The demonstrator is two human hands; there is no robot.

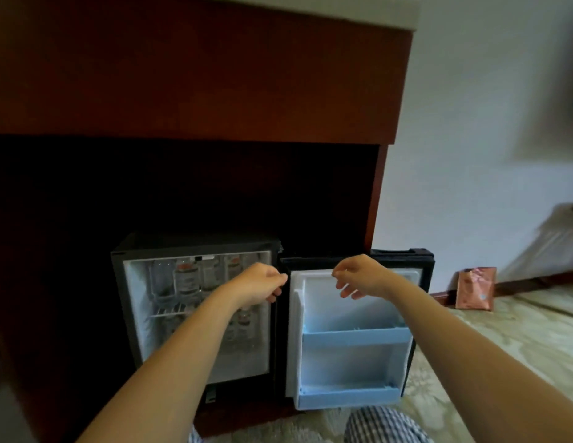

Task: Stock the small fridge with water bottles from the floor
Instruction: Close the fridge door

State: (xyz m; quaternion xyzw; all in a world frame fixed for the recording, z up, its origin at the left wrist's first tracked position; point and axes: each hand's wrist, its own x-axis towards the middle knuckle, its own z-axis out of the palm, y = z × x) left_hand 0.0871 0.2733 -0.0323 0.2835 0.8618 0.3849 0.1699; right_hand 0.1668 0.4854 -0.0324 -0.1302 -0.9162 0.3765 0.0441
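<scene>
the bottles (186, 279) stand upright inside the fridge (195, 243). they are clear, with pale labels and a reddish band near the top. on the wire shelf (166, 311) we count four in a row, close together. below the shelf we see at least two more, partly hidden behind the left forearm. blur prevents a firmer count.

the fridge is one black unit with a white interior. it sits on the floor in the dark recess of a wooden cabinet (195, 75). its door (352, 302) is swung fully open to the right, with the inner face toward us. the door carries two pale blue racks, one upper (355, 337) and one lower (349, 398).

the left hand (262, 284) is at the right front edge of the fridge opening. its fingers are curled in, and we see nothing held in it. the right hand (362, 276) is in front of the top edge of the door, fingers loosely bent and hanging, gripping nothing. we cannot tell whether either hand touches the fridge.

one pink pouch (475, 287) leans against the wall (486, 123) to the right of the door, on patterned carpet (502, 346). checked cloth (384, 423) shows at the bottom edge.
</scene>
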